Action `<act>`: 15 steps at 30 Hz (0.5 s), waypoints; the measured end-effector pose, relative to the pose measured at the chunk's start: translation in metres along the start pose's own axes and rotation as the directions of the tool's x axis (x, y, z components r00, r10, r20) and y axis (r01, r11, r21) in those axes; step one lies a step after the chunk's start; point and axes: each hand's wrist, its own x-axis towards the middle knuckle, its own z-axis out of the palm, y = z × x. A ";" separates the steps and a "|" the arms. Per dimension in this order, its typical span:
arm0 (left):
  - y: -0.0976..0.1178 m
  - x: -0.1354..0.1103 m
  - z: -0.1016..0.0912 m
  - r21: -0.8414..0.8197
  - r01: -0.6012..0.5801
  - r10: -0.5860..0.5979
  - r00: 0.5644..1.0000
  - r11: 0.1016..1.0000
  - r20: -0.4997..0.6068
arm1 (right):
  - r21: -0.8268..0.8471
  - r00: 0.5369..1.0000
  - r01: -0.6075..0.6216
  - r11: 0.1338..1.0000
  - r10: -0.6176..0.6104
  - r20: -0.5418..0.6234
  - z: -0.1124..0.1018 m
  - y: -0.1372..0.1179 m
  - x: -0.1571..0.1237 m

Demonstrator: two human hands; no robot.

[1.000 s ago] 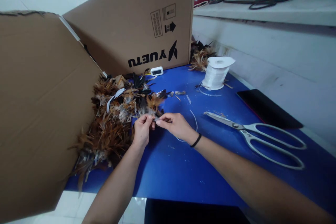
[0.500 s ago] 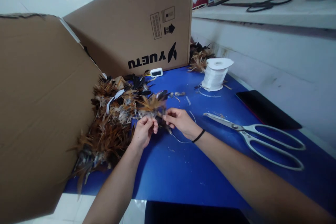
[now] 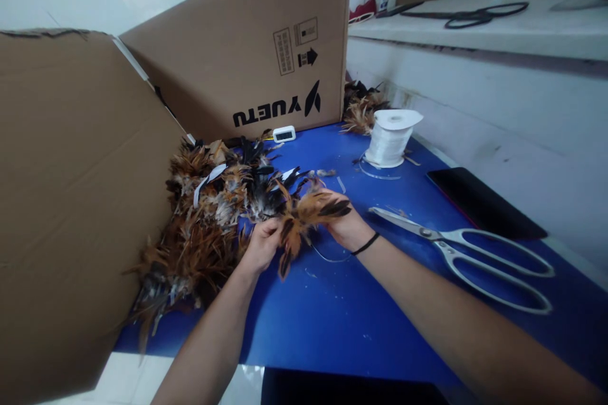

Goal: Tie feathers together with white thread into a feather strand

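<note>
Two hands meet at a feather bunch (image 3: 301,220) mid-frame: the left hand (image 3: 262,244)'s grip pinches its edge; feathers hide the right hand (image 3: 346,226)'s fingers, so that grip's closure cannot be told. The bunch has just fanned nearer the viewer, suggesting it is being turned. Scissors (image 3: 431,234) lie frame-right on the table (image 3: 344,323).

Earthy browns against a blue worktop (image 3: 342,323)

Left of the white spool (image 3: 390,144), the feather bunch (image 3: 304,215) is orange-brown and blackish; the feather pile (image 3: 199,231) mixes rust, grey and black. Right of the spool, a flat device (image 3: 487,202) is black. Behind and left, a brown carton (image 3: 213,63) bears black print (image 3: 278,111).
</note>
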 end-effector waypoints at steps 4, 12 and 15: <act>0.004 -0.001 -0.001 0.118 -0.025 0.019 0.998 0.993 0.052 | -0.050 0.987 0.023 0.998 -0.015 0.162 0.001 -0.003 -0.005; -0.013 0.001 -0.006 0.078 0.007 -0.010 1.000 0.997 0.030 | -0.262 0.953 0.137 0.955 -0.055 0.299 -0.002 -0.012 -0.006; -0.012 0.001 -0.005 0.064 0.000 -0.003 0.999 0.998 0.038 | -0.313 0.944 0.177 0.933 -0.070 0.323 -0.003 -0.012 -0.003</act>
